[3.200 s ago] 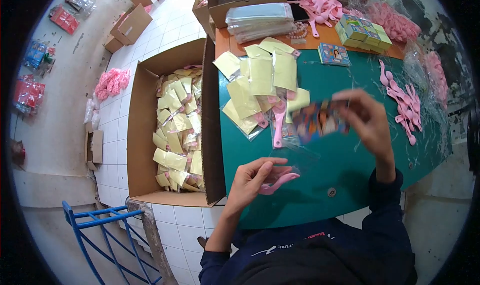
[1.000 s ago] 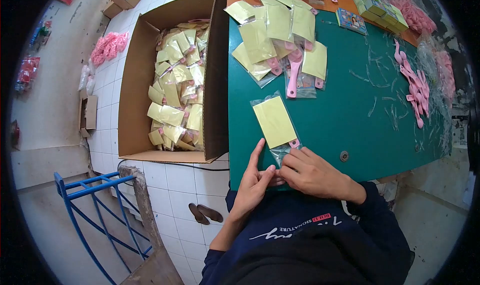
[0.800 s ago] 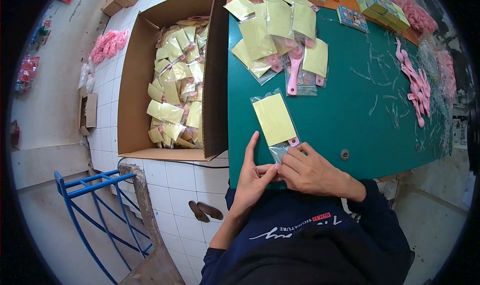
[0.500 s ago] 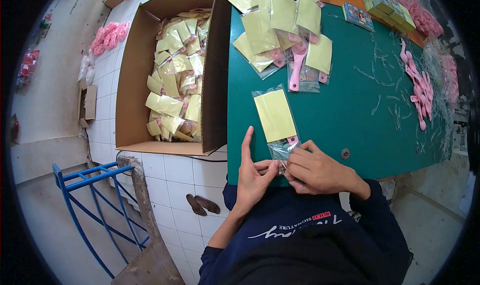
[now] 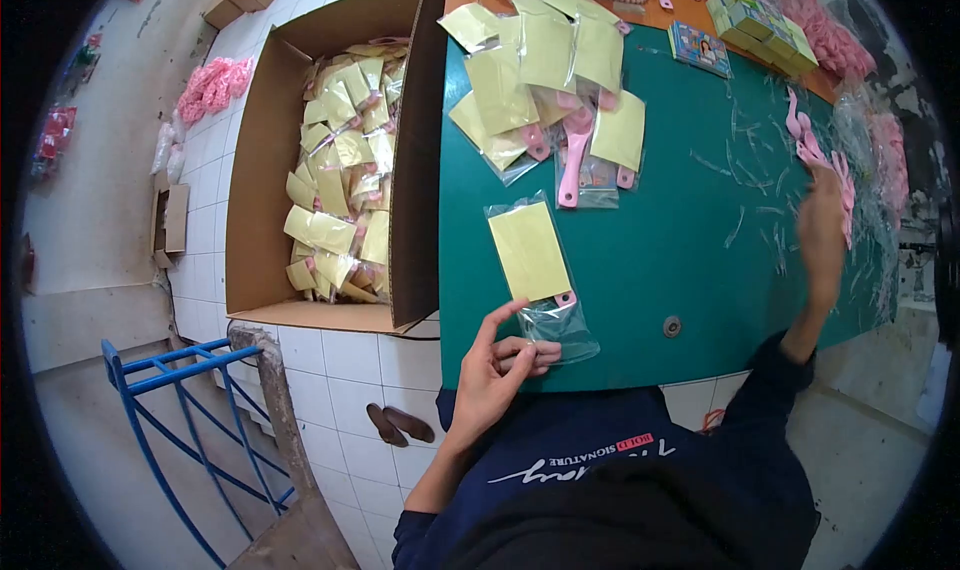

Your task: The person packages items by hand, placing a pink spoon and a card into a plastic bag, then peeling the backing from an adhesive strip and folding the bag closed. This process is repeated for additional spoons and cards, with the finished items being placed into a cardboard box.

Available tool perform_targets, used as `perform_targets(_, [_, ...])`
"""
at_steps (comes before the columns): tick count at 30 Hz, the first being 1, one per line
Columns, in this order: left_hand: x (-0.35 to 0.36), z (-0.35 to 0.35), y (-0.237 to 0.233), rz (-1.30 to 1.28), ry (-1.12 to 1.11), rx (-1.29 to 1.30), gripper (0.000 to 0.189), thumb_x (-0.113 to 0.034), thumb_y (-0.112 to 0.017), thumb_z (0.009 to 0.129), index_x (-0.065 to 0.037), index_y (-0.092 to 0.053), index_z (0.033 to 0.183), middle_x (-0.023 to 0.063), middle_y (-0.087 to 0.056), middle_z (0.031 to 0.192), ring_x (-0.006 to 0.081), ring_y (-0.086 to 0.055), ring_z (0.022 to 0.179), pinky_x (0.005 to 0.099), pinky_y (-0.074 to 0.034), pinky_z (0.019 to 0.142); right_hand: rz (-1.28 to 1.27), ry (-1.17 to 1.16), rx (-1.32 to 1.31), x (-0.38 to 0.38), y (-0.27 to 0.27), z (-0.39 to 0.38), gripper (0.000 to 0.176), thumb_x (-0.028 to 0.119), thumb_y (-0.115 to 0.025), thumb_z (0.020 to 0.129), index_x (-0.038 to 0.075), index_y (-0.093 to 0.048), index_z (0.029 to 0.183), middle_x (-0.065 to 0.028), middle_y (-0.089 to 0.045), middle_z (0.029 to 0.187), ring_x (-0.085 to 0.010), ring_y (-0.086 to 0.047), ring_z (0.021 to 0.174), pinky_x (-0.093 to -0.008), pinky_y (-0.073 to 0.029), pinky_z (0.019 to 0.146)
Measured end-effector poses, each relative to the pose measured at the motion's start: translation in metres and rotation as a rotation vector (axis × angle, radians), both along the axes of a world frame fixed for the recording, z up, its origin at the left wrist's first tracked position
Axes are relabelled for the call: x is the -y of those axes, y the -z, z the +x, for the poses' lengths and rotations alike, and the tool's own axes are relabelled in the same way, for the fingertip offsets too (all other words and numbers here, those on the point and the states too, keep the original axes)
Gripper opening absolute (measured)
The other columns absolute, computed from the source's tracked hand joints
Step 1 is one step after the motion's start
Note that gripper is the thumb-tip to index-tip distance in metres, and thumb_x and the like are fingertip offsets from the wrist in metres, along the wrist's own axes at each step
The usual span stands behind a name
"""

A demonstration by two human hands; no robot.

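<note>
- A green tabletop (image 5: 620, 280) fills the centre and right of the view.
- Left of it, on white floor tiles, stands a tall, open, brown cardboard box (image 5: 262, 210), heaped inside with yellow-backed clear packets.
- At lower left is a blue tubular metal frame (image 5: 172, 371).
- At the table's upper left lies an overlapping pile of clear plastic packets with pale yellow cards (image 5: 545, 55); a pink plastic spoon-like piece (image 5: 572, 165) shows at its lower edge.
- At the right edge is a loose cluster of pink plastic spoon-like pieces (image 5: 808, 142). The right hand (image 5: 822, 215) reaches over it, blurred; whether its fingers grasp one I cannot tell.
- Near the front edge, below the pile, one flat clear packet with a yellow card (image 5: 530, 253) lies at a slight tilt. The left hand (image 5: 497, 365) pinches its transparent lower end between thumb and bent fingers, index finger stretched toward the card.
- A small stack of colourful printed cards (image 5: 699, 48) sits near the back.
</note>
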State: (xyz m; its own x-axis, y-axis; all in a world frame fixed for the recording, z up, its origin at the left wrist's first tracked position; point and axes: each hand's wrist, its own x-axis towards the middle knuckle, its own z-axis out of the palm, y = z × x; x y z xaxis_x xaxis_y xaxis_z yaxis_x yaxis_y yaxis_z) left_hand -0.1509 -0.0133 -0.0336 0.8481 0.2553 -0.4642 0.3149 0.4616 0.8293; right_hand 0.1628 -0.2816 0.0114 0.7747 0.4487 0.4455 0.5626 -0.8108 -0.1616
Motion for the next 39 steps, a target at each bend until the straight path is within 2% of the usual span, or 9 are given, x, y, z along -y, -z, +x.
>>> perform_targets(3, [-0.002, -0.001, 0.000, -0.057, -0.029, 0.026, 0.037, -0.003, -0.044, 0.093, -0.001, -0.035, 0.129, 0.0179, -0.063, 0.100, 0.0216, -0.063, 0.096, 0.0292, -0.051, 0.082, 0.066, -0.654, -0.456, -0.084, 0.000, -0.106, 0.049, -0.002, -0.063, 0.065, 0.008, -0.049, 0.111, -0.0156, -0.046, 0.112, -0.0334, -0.048, 0.102, -0.0394, -0.042, 0.087])
perform_targets(4, [-0.003, -0.002, 0.000, -0.074, -0.045, 0.026, 0.035, -0.004, -0.044, 0.094, 0.000, -0.036, 0.127, 0.0179, -0.063, 0.101, 0.0220, -0.062, 0.097, 0.0298, -0.051, 0.083, 0.133, -0.726, -0.639, -0.101, 0.011, -0.132, 0.053, 0.002, -0.069, 0.064, 0.010, -0.047, 0.112, -0.0152, -0.045, 0.109, -0.0318, -0.050, 0.097, -0.0384, -0.044, 0.082])
perform_targets(6, [-0.004, -0.007, -0.001, -0.118, -0.022, 0.096, 0.034, -0.004, -0.043, 0.094, 0.000, -0.037, 0.128, 0.0184, -0.062, 0.103, 0.0233, -0.062, 0.098, 0.0306, -0.050, 0.084, 0.205, -0.823, -0.591, -0.121, 0.036, -0.163, 0.046, 0.009, -0.073, 0.065, 0.010, -0.053, 0.106, -0.0126, -0.047, 0.105, -0.0266, -0.053, 0.089, -0.0374, -0.047, 0.073])
perform_targets(9, [-0.011, -0.013, -0.009, -0.140, 0.075, 0.116, 0.034, -0.004, -0.041, 0.095, -0.001, -0.037, 0.128, 0.0188, -0.061, 0.107, 0.0251, -0.061, 0.099, 0.0308, -0.050, 0.085, 0.191, -0.807, -0.324, -0.131, 0.042, -0.160, 0.029, 0.008, -0.072, 0.067, 0.009, -0.058, 0.092, -0.0093, -0.050, 0.094, -0.0239, -0.055, 0.080, -0.0355, -0.044, 0.066])
perform_targets(11, [-0.018, -0.014, -0.014, -0.105, 0.096, 0.067, 0.038, -0.001, -0.045, 0.092, -0.003, -0.036, 0.129, 0.0180, -0.060, 0.110, 0.0240, -0.062, 0.099, 0.0295, -0.051, 0.082, 0.261, -0.786, -0.408, -0.131, 0.041, -0.159, 0.021, 0.007, -0.071, 0.068, 0.008, -0.060, 0.085, -0.0080, -0.051, 0.089, -0.0231, -0.055, 0.078, -0.0344, -0.043, 0.063])
perform_targets(14, [-0.015, -0.009, -0.007, 0.402, 0.125, 0.004, 0.046, 0.003, -0.052, 0.088, -0.006, -0.036, 0.130, 0.0172, -0.060, 0.111, 0.0211, -0.063, 0.097, 0.0278, -0.053, 0.077, 0.347, -0.776, -0.629, -0.126, 0.041, -0.158, 0.018, 0.006, -0.071, 0.071, 0.007, -0.061, 0.085, -0.0084, -0.052, 0.093, -0.0211, -0.057, 0.080, -0.0330, -0.046, 0.067])
perform_targets(19, [-0.012, 0.011, -0.008, 0.736, 0.096, 0.031, 0.010, 0.001, -0.063, 0.079, 0.002, -0.058, 0.087, 0.0101, -0.059, 0.092, 0.0185, -0.063, 0.081, 0.0281, -0.055, 0.069, 0.423, -0.721, -0.977, -0.123, 0.038, -0.155, 0.014, 0.005, -0.069, 0.077, 0.003, -0.060, 0.087, -0.0089, -0.051, 0.101, -0.0159, -0.057, 0.089, -0.0288, -0.051, 0.072])
perform_targets(25, [-0.004, 0.013, -0.003, 0.715, 0.025, 0.053, 0.012, 0.001, -0.064, 0.078, 0.002, -0.058, 0.089, 0.0101, -0.060, 0.092, 0.0169, -0.063, 0.080, 0.0274, -0.055, 0.067, 0.879, -0.450, -1.464, -0.127, 0.049, -0.169, 0.010, 0.004, -0.059, 0.086, -0.003, -0.056, 0.092, -0.0077, -0.058, 0.092, -0.0097, -0.060, 0.081, -0.0215, -0.052, 0.068])
perform_targets(39, [0.002, 0.015, 0.005, 0.363, -0.232, -0.062, 0.011, 0.001, -0.064, 0.082, 0.002, -0.056, 0.089, 0.0063, -0.061, 0.084, 0.0081, -0.059, 0.076, 0.0205, -0.050, 0.063, 0.745, -0.191, -1.298, -0.140, 0.046, -0.180, 0.008, 0.003, -0.056, 0.088, -0.004, -0.052, 0.087, -0.0112, -0.064, 0.079, -0.0133, -0.065, 0.071, -0.0242, -0.054, 0.061])
